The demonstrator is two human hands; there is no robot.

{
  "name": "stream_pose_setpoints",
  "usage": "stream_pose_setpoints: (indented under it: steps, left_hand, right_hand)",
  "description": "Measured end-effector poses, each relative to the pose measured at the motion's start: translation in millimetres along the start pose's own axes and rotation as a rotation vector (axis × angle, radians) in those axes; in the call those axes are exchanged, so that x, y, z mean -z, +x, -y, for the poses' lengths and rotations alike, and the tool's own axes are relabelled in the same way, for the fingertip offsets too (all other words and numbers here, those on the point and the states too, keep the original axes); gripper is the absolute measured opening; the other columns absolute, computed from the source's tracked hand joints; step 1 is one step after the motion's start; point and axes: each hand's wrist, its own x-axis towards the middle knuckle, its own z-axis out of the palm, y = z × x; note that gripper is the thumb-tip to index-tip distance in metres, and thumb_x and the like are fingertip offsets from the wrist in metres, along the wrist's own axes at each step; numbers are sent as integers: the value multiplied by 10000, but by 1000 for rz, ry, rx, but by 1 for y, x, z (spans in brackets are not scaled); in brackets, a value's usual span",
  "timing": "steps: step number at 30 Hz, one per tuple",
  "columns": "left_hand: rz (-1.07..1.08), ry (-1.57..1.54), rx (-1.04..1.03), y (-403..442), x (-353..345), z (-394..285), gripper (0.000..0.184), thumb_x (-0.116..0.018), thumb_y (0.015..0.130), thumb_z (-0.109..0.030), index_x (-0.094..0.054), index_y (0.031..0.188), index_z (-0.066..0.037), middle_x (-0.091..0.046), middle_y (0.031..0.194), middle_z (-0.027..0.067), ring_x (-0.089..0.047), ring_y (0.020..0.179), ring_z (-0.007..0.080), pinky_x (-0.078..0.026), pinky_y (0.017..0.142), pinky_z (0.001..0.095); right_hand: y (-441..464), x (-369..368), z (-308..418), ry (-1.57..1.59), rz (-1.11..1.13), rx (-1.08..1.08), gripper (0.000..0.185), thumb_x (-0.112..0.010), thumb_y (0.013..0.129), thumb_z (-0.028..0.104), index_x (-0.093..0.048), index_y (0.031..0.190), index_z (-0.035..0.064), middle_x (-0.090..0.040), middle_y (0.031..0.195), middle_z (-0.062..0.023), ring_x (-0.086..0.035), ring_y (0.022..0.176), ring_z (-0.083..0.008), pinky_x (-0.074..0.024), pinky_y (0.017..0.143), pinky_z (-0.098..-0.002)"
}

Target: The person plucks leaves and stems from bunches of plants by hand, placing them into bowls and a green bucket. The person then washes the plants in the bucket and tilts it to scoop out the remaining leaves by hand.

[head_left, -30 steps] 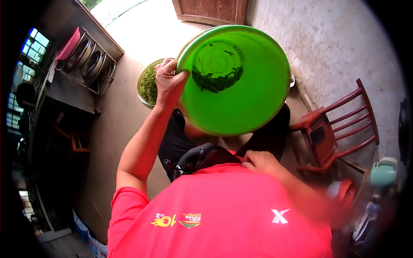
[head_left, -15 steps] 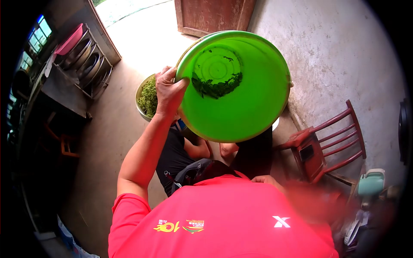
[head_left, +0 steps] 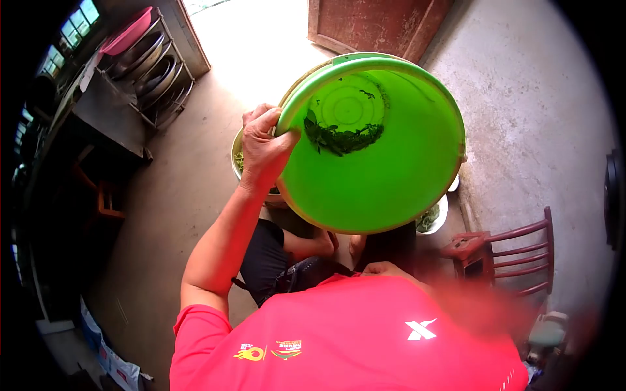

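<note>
My left hand (head_left: 266,144) is closed on the left rim of a large bright green bucket (head_left: 391,189). The bucket is tilted, its mouth facing me. Dark green leaves (head_left: 349,139) lie along the lower side of its bottom, with a few bits stuck above. At my chest, only a part of my right hand (head_left: 388,268) shows past the red shirt; its fingers are hidden and the right arm is blurred. Partly behind my left hand stands a round container (head_left: 236,144) with light green plant matter. A white bowl (head_left: 443,218) with green leaves shows beyond the bucket's lower right.
A red wooden chair (head_left: 466,246) stands at right by the pale wall (head_left: 528,104). Basins sit on a rack (head_left: 186,81) at the left, beside a dark counter (head_left: 107,124). A reddish door (head_left: 372,26) stands ajar at the bright doorway.
The view has shifted, and the bucket sits lower and further right in it, still in my left hand. The white bowl's leaves have come into sight; the left container is more covered.
</note>
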Motion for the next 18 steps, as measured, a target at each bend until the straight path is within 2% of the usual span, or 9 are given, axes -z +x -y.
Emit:
stream_pose_setpoints:
  steps: [4, 9, 13, 15, 16, 18]
  left_hand:
    - [28, 110, -34, 13, 10, -6, 91, -615, 614, -37, -625, 696, -73, -561, 732, 4, -459, 811, 167, -330, 824, 294]
    - [0, 226, -73, 24, 11, -15, 94, -614, 611, -30, -624, 696, -70, -563, 737, 7, -456, 827, 179, -338, 824, 300]
    - [6, 246, -65, 31, 13, -14, 89, -615, 615, -29, -622, 695, -67, -561, 737, 9, -454, 832, 179, -338, 825, 300]
    - [15, 266, -82, 32, 12, -16, 87, -618, 615, -24, -614, 691, -66, -559, 735, 12, -455, 827, 179, -335, 824, 302]
    - [21, 270, -78, 31, 11, -16, 87, -618, 615, -24, -614, 691, -66, -559, 735, 12, -455, 827, 179, -335, 824, 302]
    - [29, 284, -121, 25, 4, -21, 87, -619, 614, -14, -602, 684, -64, -558, 734, 17, -456, 828, 184, -338, 812, 304]
  right_hand:
    - [22, 5, 20, -122, 104, 29, 242, -635, 851, 264, -634, 871, 23, -629, 797, -45, -584, 763, -108, -464, 671, -240]
    - [57, 12, 28, -422, 182, 143, 260, -624, 848, 283, -636, 902, 29, -644, 832, -68, -601, 815, -138, -471, 721, -261]
    - [74, 16, 38, -552, 480, 408, 332, -594, 834, 340, -643, 958, 35, -653, 924, -114, -605, 934, -189, -459, 817, -292]
    - [63, 12, 56, -632, 415, 196, 314, -615, 851, 317, -657, 963, 27, -656, 861, -74, -598, 859, -151, -461, 775, -293]
    - [62, 15, 58, -625, 420, 194, 314, -615, 851, 317, -657, 963, 27, -656, 861, -74, -598, 859, -151, -461, 775, -293]
    - [59, 22, 54, -671, 362, 370, 303, -626, 839, 302, -647, 921, 11, -646, 798, -67, -599, 816, -163, -460, 737, -299]
